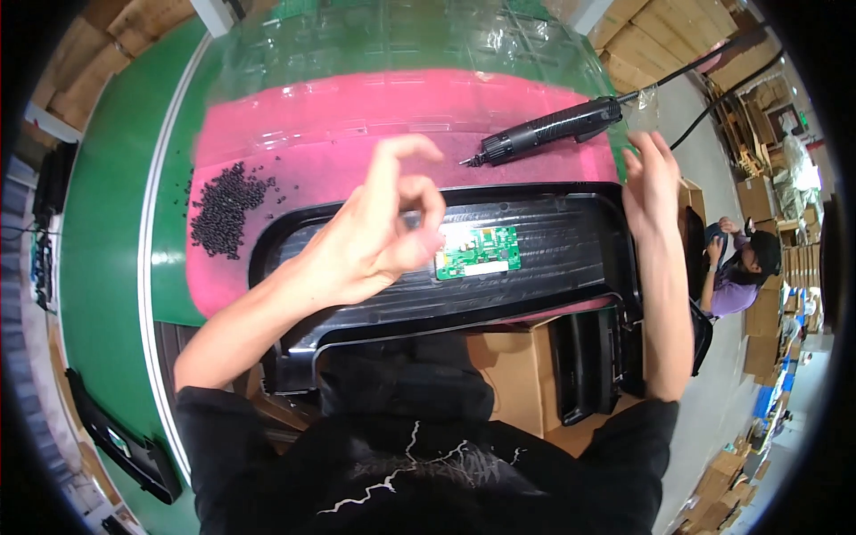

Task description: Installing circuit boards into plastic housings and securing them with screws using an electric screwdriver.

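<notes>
A large black plastic housing lies in front of me across a pink mat. A green circuit board sits inside it near the middle. My left hand hovers over the housing just left of the board, its fingers bent but apart, with nothing visible in them. At the right end of the housing is my right hand, raised, fingers loosely bent and apart, nothing seen in it. A black electric screwdriver lies on the mat beyond the housing, its bit pointing left. A heap of small black screws is at the left.
The pink mat covers a green table, with clear plastic trays at the back. A cable runs from the screwdriver to the upper right. Below the housing stands a cardboard box. Another person sits at the right.
</notes>
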`<state>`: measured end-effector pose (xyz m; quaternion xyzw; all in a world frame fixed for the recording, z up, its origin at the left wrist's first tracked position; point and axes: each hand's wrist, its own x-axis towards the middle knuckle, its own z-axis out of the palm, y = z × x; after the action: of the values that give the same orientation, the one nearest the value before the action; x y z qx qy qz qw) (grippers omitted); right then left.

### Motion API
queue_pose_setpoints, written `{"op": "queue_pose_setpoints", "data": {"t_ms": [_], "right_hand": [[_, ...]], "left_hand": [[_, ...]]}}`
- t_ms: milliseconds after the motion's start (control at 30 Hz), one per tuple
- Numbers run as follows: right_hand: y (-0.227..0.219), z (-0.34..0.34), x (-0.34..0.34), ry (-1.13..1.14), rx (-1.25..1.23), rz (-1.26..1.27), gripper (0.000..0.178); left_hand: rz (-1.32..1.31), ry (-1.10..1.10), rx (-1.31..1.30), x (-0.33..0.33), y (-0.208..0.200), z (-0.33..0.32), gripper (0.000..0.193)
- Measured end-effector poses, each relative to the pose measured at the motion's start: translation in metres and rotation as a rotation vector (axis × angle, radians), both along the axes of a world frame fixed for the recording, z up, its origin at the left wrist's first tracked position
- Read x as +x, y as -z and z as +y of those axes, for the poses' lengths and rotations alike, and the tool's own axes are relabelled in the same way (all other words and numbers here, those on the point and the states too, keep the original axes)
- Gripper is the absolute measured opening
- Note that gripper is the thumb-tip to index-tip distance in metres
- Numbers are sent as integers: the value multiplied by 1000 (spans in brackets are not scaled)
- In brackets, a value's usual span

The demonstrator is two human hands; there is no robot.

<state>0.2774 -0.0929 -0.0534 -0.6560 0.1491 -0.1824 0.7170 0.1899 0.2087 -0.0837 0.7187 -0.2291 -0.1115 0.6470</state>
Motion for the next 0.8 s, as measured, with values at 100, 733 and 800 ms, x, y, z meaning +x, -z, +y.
{"op": "queue_pose_setpoints", "data": {"t_ms": [100,733,800], "right_hand": [[13,-13,38,-339,290,197,34],[-45,103,-62,-967,790,-519,47],[-47,104,-70,-1076,767,-557,46]], "left_hand": [[-439,-90,-87,11,2,8,33],[-321,121,48,1,-5,14,28],[-256,246,-64,-1,-2,15,23]]}}
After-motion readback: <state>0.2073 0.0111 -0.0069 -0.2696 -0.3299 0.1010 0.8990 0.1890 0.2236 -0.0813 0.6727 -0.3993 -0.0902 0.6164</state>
